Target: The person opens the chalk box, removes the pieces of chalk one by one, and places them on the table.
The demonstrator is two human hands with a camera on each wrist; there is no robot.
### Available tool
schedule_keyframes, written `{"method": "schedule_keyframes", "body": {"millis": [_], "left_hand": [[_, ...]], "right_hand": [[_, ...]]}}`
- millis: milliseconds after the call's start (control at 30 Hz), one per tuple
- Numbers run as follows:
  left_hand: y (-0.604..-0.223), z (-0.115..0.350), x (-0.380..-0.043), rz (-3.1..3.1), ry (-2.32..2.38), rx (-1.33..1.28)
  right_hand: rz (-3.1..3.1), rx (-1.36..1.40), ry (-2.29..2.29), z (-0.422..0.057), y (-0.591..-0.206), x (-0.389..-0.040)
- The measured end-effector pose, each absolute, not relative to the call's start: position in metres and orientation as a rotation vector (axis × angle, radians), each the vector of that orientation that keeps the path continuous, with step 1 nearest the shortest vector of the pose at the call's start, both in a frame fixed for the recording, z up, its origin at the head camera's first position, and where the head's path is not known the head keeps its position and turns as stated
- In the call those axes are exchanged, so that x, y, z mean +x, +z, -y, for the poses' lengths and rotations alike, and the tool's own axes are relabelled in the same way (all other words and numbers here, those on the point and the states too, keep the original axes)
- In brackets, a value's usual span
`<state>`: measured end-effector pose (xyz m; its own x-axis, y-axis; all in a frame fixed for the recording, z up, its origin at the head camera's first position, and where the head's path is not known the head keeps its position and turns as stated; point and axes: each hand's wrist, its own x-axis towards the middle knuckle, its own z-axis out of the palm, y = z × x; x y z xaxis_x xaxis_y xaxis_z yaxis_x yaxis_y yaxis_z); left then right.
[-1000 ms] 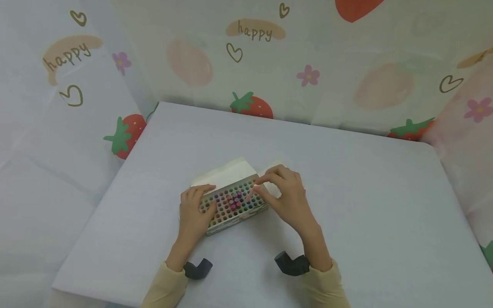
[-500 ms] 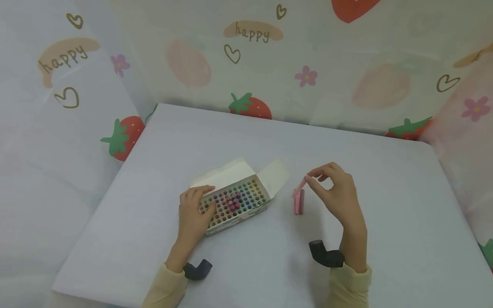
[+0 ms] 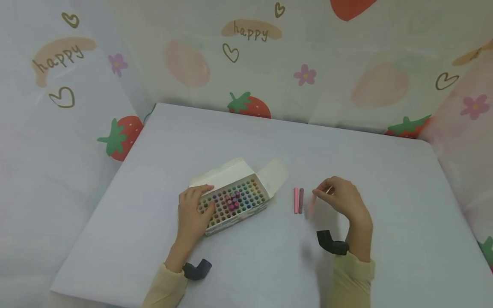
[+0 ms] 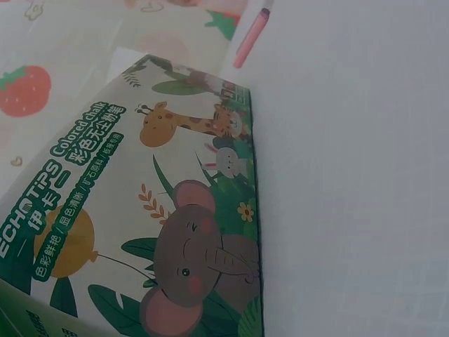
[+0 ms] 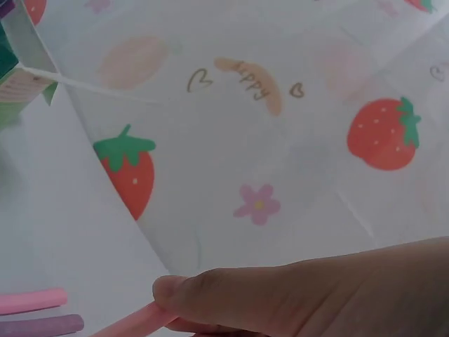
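Observation:
My left hand (image 3: 192,214) holds the left end of an open chalk box (image 3: 235,221), thumb over the top and fingers at the back edge. Rows of coloured chalk ends fill the box, and a cluster of pink and purple chalks (image 3: 233,200) stands higher than the rest. "Colored chalk" is printed on the box's side (image 4: 182,189) in the left wrist view. To the right, my right hand (image 3: 343,196) pinches a light pink chalk (image 3: 312,205) between thumb and fingertips, its free end pointing down at the table. The same chalk (image 5: 137,321) slants away from the fingertips in the right wrist view.
Left of the right hand, a pink chalk (image 3: 295,200) and a mauve chalk (image 3: 301,200) lie side by side on the white table (image 3: 369,171). The box's white flap (image 3: 274,175) sticks out towards them. A strawberry-print cloth (image 3: 331,51) hangs behind the table.
The right hand has carried the light pink chalk from above the box rightwards past the two lying chalks, then lowered it beside them. The left hand has stayed on the box.

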<state>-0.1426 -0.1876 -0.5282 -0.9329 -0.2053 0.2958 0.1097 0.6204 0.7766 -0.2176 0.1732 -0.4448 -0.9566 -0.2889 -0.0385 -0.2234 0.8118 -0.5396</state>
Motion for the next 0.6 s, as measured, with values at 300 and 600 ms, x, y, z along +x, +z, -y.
{"method": "schedule_keyframes", "body": {"millis": [300, 600], "left_hand": [[-0.530, 0.187, -0.144, 2.494, -1.228, 0.083], [-0.530, 0.188, -0.143, 2.498, -1.237, 0.087]], "right_hand": [[-2.824, -0.291, -0.854, -0.178, -0.471, -0.232], [-2.778, -0.181, -0.884, -0.179, -0.496, -0.244]]}}
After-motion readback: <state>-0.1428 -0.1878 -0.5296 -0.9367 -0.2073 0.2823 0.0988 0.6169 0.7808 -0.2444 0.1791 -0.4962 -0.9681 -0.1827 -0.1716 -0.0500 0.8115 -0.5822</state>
